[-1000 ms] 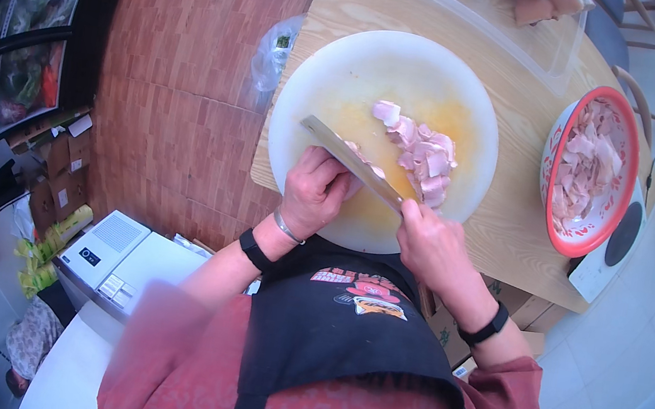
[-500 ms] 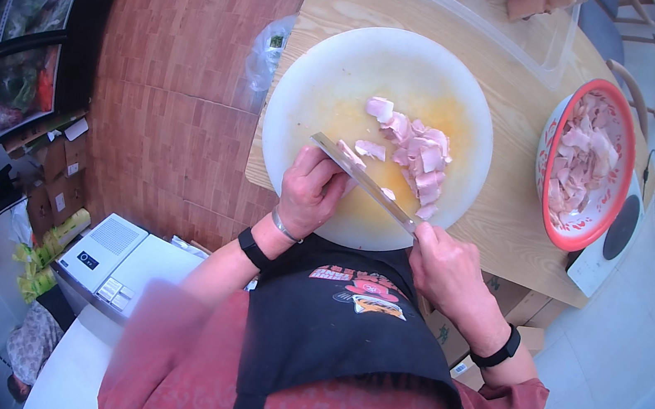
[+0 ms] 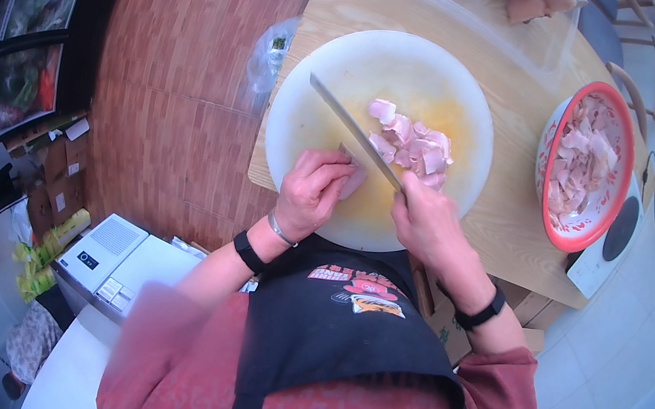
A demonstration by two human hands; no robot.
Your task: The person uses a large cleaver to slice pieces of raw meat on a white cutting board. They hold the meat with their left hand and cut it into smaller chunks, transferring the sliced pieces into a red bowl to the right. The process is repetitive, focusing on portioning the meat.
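On the round white cutting board [image 3: 462, 81], my left hand [image 3: 309, 195] pinches a pale pink piece of meat [image 3: 355, 180] near the near edge, fingers curled. My right hand [image 3: 429, 223] grips the handle of a long-bladed knife [image 3: 349, 123]. The blade slants toward the far left, just beyond the held piece. Past the blade lies a heap of cut pink meat [image 3: 420, 144]. Yellowish juice stains the board's surface around it.
A red-rimmed bowl [image 3: 627, 175] of sliced meat [image 3: 583, 161] stands to the right, beside a white appliance with a dark disc [image 3: 623, 231]. At the back are a clear plastic tray [image 3: 559, 63] and larger meat chunks [image 3: 530, 5]. A plastic bag [image 3: 266, 62] hangs by the table's left edge.
The knife has moved away from me and to the left, clear of my left fingers. Meat slices beside the blade have shifted toward the heap. My left hand stays nearly in place.
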